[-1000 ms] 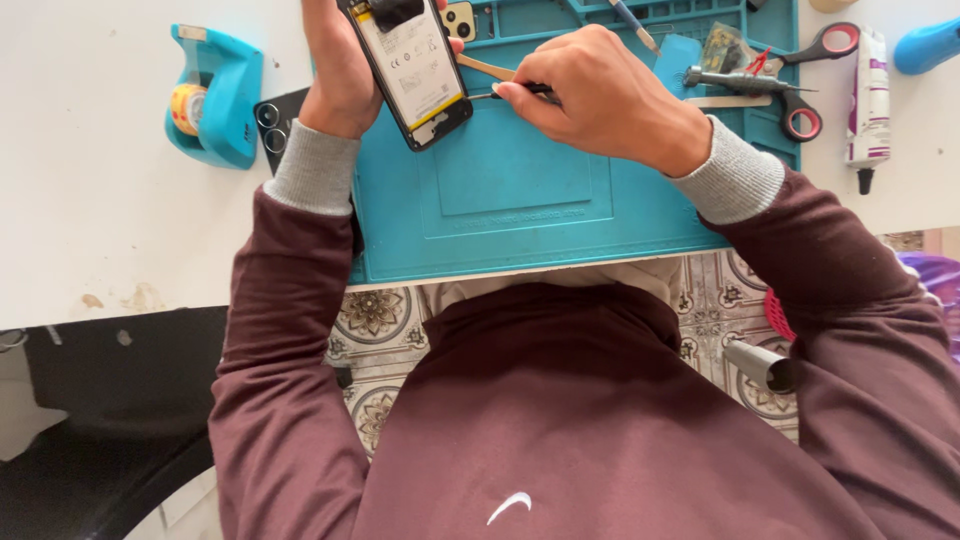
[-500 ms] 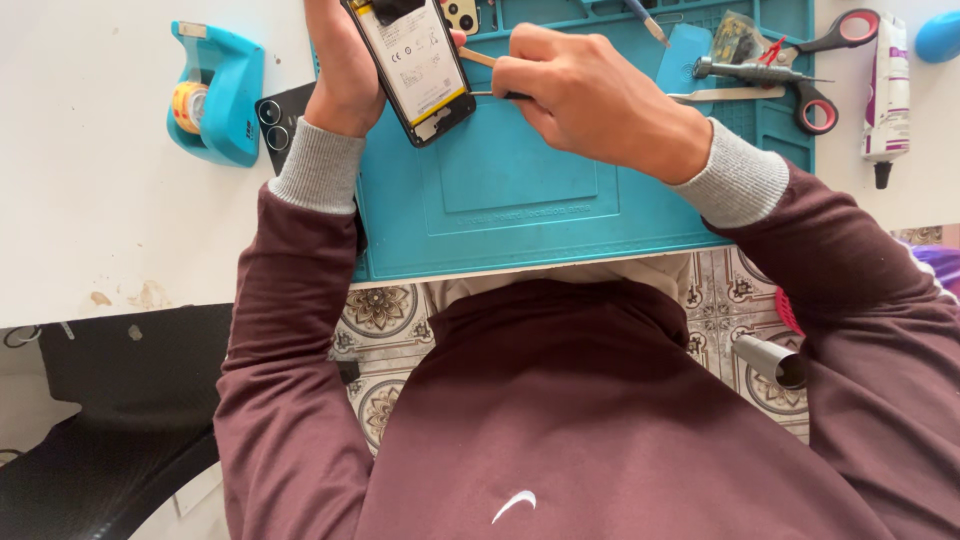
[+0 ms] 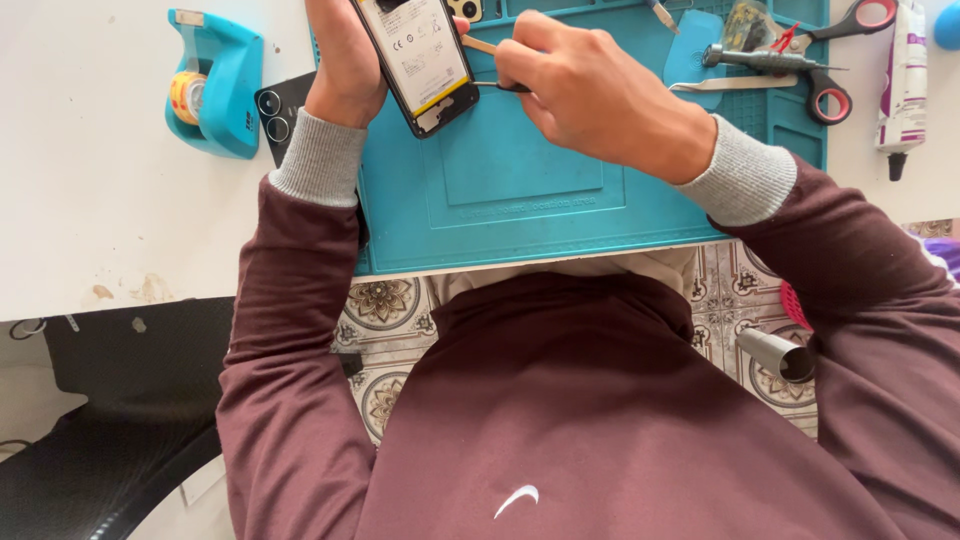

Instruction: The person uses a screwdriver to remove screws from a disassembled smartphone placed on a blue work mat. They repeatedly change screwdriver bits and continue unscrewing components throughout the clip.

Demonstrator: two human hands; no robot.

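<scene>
Holding the opened phone (image 3: 418,55) at the mat's (image 3: 520,190) far-left edge in the left hand (image 3: 345,60) — back already off, battery exposed — right hand (image 3: 590,95) pinched shut on a thin tool (image 3: 490,85), prying unfinished.

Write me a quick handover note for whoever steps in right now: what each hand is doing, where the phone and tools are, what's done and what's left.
Left hand: grips the opened phone, tilted, over the upper left of the teal work mat.
Right hand: closed on a thin dark-tipped tool, its tip at the phone's right edge.
Nearby: the phone's black back cover lies under the left wrist; scissors and tweezers at the mat's upper right; tape dispenser at the left; glue tube at the right.
Done: back cover is off, the inside exposed.
Left: work inside the phone; cover not yet refitted.
</scene>
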